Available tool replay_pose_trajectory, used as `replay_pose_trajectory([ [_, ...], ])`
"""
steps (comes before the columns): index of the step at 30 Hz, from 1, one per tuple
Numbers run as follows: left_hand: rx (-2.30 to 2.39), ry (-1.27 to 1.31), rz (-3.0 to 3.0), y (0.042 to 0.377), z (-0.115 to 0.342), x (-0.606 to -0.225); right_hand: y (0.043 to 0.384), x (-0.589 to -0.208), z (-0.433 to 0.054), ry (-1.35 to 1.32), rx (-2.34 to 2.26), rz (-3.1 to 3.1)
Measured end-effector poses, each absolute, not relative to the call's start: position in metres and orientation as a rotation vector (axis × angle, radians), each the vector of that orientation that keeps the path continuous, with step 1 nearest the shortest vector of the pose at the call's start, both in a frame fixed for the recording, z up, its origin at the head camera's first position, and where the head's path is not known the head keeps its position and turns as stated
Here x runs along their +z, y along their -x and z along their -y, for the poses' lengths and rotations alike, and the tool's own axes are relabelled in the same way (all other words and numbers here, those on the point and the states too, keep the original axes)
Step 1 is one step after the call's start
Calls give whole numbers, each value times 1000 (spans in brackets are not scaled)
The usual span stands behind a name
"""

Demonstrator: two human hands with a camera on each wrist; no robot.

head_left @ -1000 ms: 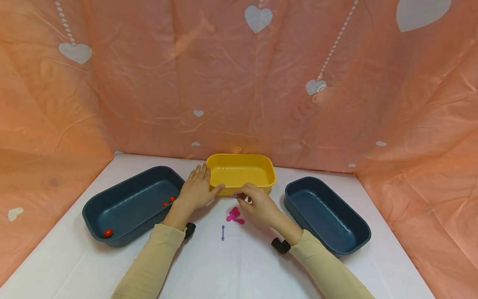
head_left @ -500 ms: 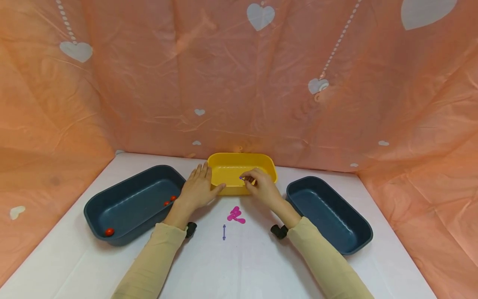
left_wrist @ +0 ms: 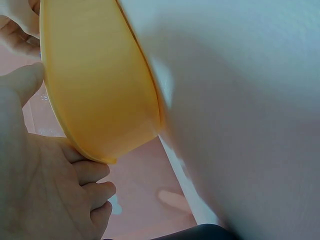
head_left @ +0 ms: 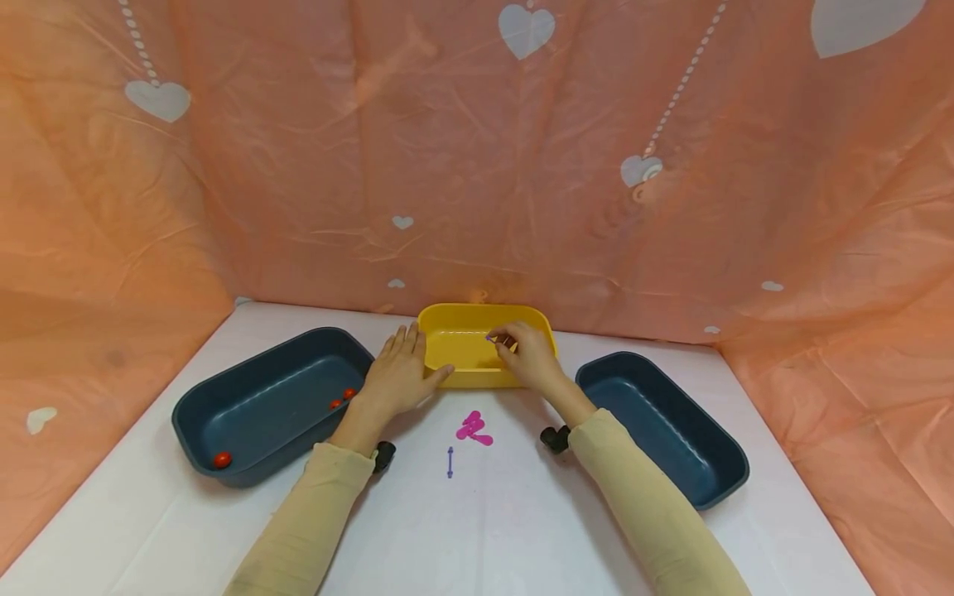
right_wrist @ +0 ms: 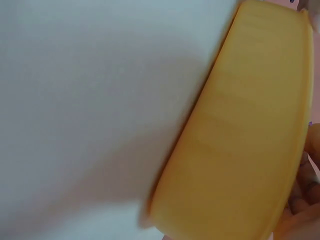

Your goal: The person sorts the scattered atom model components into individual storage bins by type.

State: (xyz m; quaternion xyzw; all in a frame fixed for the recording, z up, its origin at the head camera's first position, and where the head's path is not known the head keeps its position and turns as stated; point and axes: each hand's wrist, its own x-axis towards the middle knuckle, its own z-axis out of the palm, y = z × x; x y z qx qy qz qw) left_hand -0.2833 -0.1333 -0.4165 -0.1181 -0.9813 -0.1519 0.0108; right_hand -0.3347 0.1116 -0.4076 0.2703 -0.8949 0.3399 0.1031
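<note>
My left hand rests with straight fingers against the left end of a yellow bin. In the left wrist view its thumb and fingers touch the bin's rim. Over the inside of the bin, my right hand pinches a small purple piece between thumb and fingertips; most of the piece is hidden. A thin purple rod with knobbed ends lies on the table in front of the bin. Just beyond it is a little pile of flat magenta pieces with rounded ends.
On the left stands a dark blue bin with a few small red round things in it. Another dark blue bin is at the right, beside my right forearm. An orange cloth with hearts hangs behind the white table.
My right hand has lifted away from near the magenta pile and moved forward over the yellow bin, carrying the purple piece. The left hand stays at the bin's left end.
</note>
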Motion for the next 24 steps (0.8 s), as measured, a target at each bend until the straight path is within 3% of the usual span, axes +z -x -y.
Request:
replay_pose_trajectory([
  [10, -463, 367, 3073, 283, 132, -415, 342, -411, -114, -732, 934, 2723],
  [24, -480, 366, 3072, 283, 133, -416, 320, -408, -114, -719, 1012, 2634],
])
